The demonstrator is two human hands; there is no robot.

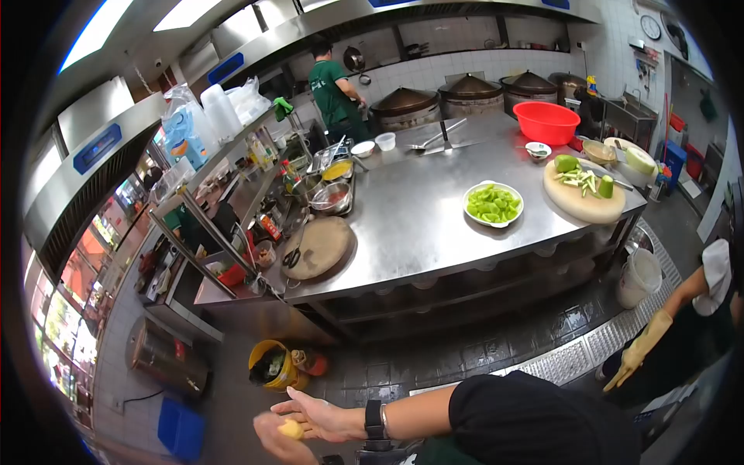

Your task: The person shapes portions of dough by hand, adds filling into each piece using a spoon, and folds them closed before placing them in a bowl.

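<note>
At the bottom of the head view, my right hand (324, 417) is turned palm up, with its thumb raised and a black watch at the wrist. A small pale yellow lump (291, 428) rests at its fingers; its kind cannot be made out. My left hand (277, 439) is right beside the lump and is smeared by motion, so its fingers do not show clearly. Just beyond the hands, on the floor, stand a yellow bucket (270, 350) with dark contents and a reddish container (311, 362).
A long steel table (411, 232) carries a round board (318, 248) with scissors, a plate of green slices (494, 205), a cutting board (581, 198) and a red basin (546, 122). A person in green (333, 93) stands behind; a gloved hand (639, 349) shows at right.
</note>
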